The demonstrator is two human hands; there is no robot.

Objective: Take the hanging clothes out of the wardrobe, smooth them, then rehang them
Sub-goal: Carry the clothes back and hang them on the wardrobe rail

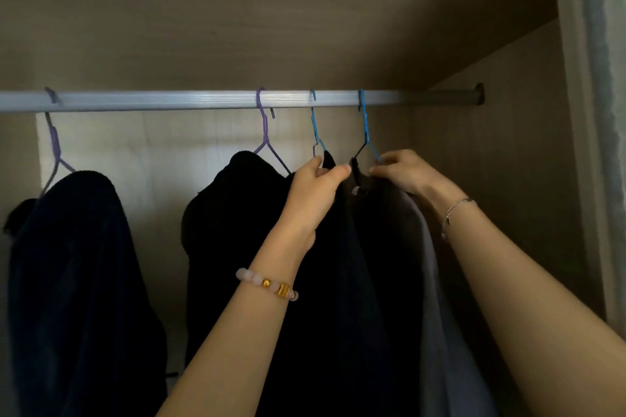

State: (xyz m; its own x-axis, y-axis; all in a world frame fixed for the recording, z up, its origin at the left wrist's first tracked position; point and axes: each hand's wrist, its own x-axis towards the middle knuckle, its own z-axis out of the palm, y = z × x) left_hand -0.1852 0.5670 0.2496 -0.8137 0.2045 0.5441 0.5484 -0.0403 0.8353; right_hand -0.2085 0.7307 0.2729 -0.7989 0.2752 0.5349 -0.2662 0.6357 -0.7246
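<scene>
dark garment (pixel 379 247) on blue hanger (pixel 365 125), left hand (pixel 315 195) and right hand (pixel 404 171) pinching its collar

black clothes (pixel 237 247), blue hangers (pixel 364 125), silver rail (pixel 169 100)

Left hand (pixel 316 189), right hand (pixel 404 173) pinch dark garment (pixel 376 264) collar.

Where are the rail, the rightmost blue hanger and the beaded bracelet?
rail (pixel 169 101): head view, bare stretch left of centre.
rightmost blue hanger (pixel 364 122): head view, neck below rail.
beaded bracelet (pixel 267 282): head view, its gold bead.
</scene>
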